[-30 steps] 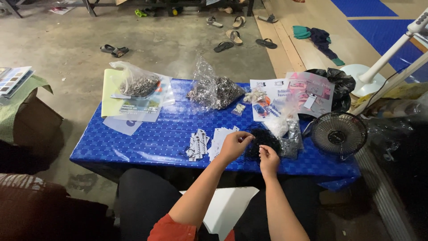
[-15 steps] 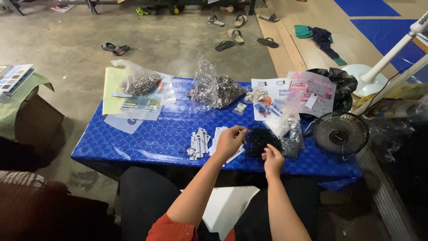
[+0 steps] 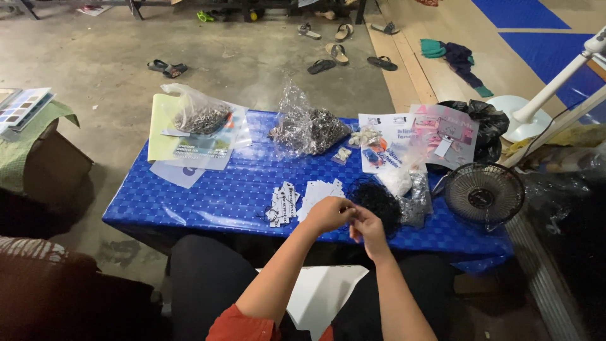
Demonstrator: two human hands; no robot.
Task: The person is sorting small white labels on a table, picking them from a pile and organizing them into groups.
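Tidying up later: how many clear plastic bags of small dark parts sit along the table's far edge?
2: one bag at far left on the yellow sheets, another bag near the middle. More clear plastic lies crumpled at right.

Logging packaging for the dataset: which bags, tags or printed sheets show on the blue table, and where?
Clear bag: far left, dark bits inside, on a yellow sheet.
Crinkled clear bag: far centre, dark bits.
Pink-white printed sheets: far right.
White tags: near edge, beside left hand.
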